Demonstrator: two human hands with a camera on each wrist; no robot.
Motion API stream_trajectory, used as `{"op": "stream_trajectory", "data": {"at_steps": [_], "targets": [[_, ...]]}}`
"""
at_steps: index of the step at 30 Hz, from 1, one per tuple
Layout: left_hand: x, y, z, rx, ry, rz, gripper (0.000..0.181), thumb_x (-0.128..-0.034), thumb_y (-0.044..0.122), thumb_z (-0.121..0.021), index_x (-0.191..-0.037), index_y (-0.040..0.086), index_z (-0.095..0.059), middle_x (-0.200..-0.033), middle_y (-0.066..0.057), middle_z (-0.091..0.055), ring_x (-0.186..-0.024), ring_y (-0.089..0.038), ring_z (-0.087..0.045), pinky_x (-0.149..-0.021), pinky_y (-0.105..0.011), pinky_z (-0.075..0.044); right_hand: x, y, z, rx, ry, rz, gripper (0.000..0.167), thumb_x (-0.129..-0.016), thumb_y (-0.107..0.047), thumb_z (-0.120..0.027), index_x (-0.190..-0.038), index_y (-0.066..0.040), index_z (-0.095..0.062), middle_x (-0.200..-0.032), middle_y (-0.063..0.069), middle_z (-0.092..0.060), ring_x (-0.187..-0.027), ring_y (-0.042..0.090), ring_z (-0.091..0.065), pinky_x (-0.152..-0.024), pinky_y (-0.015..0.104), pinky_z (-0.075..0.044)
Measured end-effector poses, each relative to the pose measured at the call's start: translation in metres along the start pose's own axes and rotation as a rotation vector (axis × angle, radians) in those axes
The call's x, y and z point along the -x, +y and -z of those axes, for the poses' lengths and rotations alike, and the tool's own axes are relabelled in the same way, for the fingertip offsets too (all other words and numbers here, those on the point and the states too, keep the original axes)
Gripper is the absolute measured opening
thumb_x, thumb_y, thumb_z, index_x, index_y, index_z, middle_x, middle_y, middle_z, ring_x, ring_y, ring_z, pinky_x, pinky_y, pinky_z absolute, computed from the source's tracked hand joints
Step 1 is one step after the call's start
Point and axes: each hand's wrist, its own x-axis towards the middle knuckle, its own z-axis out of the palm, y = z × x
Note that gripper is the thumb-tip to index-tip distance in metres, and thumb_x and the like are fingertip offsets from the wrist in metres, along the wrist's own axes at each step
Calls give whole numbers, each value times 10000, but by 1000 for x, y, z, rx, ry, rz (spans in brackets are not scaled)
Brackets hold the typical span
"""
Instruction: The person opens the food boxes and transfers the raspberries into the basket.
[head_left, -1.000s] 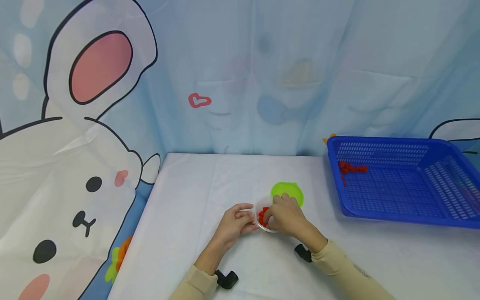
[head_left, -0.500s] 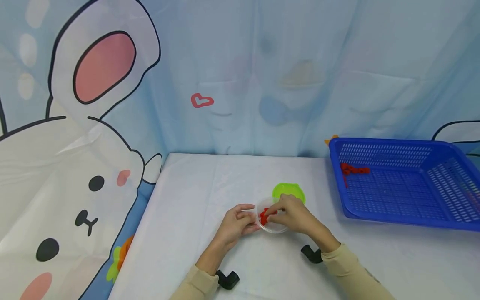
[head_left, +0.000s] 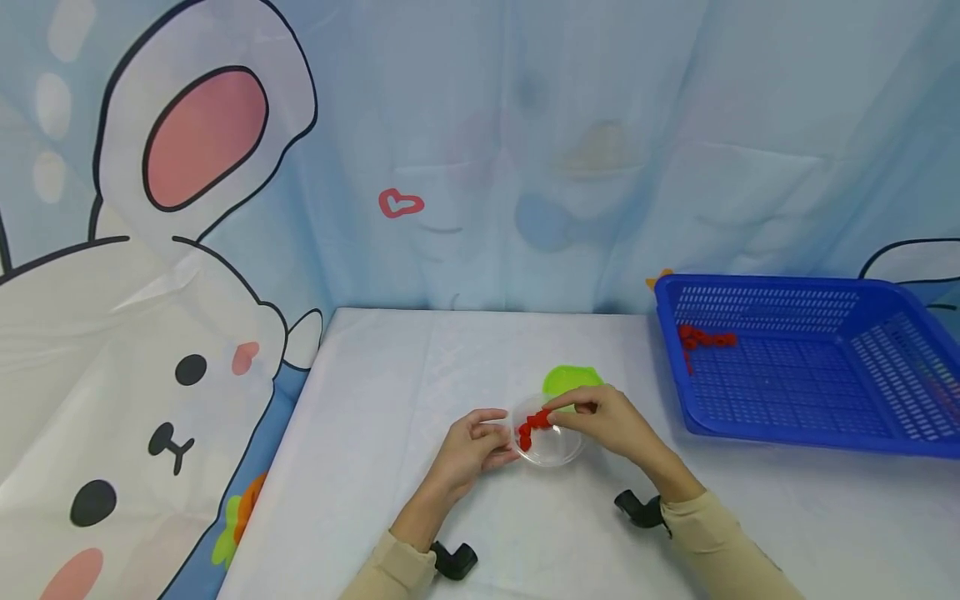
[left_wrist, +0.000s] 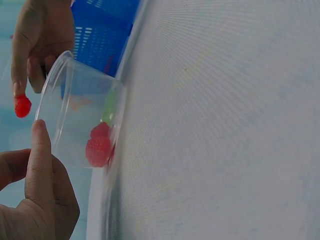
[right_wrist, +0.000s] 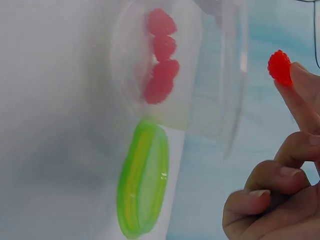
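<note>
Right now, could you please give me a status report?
Right grip pinching red berry above clear cup. Left grip touching its side. No obstruction seen.

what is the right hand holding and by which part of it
A small, bumpy red raspberry-shaped piece, pinched at one end between fingertips of the right hand; its other end sticks out free.

Right hand [head_left: 617, 423] in 2-digit pinch

Table [head_left: 360, 467]: white-covered, beneath left hand [head_left: 472, 450] and right hand [head_left: 611, 423].
Backdrop [head_left: 465, 100]: pale blue, creased, hanging beyond both hands.
Rabbit [head_left: 135, 375]: white, printed large, left of the left hand.
Light: soft, with faint shadows.
</note>
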Motion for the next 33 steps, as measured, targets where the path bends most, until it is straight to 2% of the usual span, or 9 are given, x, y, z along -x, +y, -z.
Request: {"op": "stream_trajectory", "data": {"at_steps": [9, 19, 22, 23, 26, 28, 30, 33], "targets": [[1, 1, -1, -1, 9, 5, 357, -947, -12, -660, -1292, -11, -569, -989, -131, -633, -824, -201, -642, -811, -381, -605, 6, -15, 34, -78, 35, 19, 184, -900, -210, -773, -1052, -107, -786, -647, 1, -423, -577, 161, -385, -467, 259, -299], [1, 2, -1, -13, 16, 28, 362, -950, 4, -665, -1300, 10, -574, -1002, -128, -630, -841, -200, -641, -821, -377, -600, 14, -31, 94, -28, 122, 9, 259, -936, -226, -738, -1149, -80, -756, -605, -6, -353, -536, 196, -322, -456, 327, -299], [1, 2, -1, -13, 16, 21, 361, -949, 5, -667, -1297, 3, -573, -999, -131, -628, -835, -201, -639, -818, -377, -601, 14, -32, 117, -20, 177, -50, 306, -934, -271, -739, -1174, -80, -747, -612, 5, -365, -523, 203, -303, -449, 347, -304], [1, 2, -1, -14, 14, 17, 360, -950, 5, -667, -1297, -2, -572, -996, -132, -628, -832, -200, -638, -817, -378, -602, 14, -32, 125, -15, 192, -78, 332, -935, -295, -736, -1189, -81, -740, -637, 10, -424, -555, 204, -329, -472, 346, -322], [0, 1, -1, -10, 16, 12, 359, -949, 1, -666, -1295, -11, -570, -990, -135, -626, -824, -199, -635, -814, -378, -603, 12, -27, 151, 2, 225, -170, 428, -929, -401, -717, -1256, -123, -714, -863, -36, -609, -734, 170, -486, -588, 281, -439], [1, 1, -1, -14, 17, 10, 360, -950, -1, -665, -1296, -13, -567, -989, -136, -625, -820, -199, -634, -812, -377, -604, 11, -21, 168, 15, 224, -218, 490, -933, -455, -691, -1316, -151, -678, -1101, -113, -615, -972, 134, -509, -748, 276, -461], [1, 2, -1, -12, 19, 15, 359, -951, 1, -664, -1296, -9, -569, -991, -137, -626, -822, -198, -634, -814, -376, -603, 9, -11, 184, 25, 230, -252, 515, -933, -488, -672, -1347, -182, -657, -1052, -152, -573, -973, 144, -501, -751, 294, -448], [1, 2, -2, -10, 23, 25, 358, -952, 3, -662, -1298, -1, -570, -997, -136, -627, -825, -200, -633, -816, -378, -603, 3, 9, 205, 9, 250, -299, 489, -921, -507, -677, -1332, -241, -669, -840, -133, -477, -748, 177, -443, -632, 355, -381]]}}
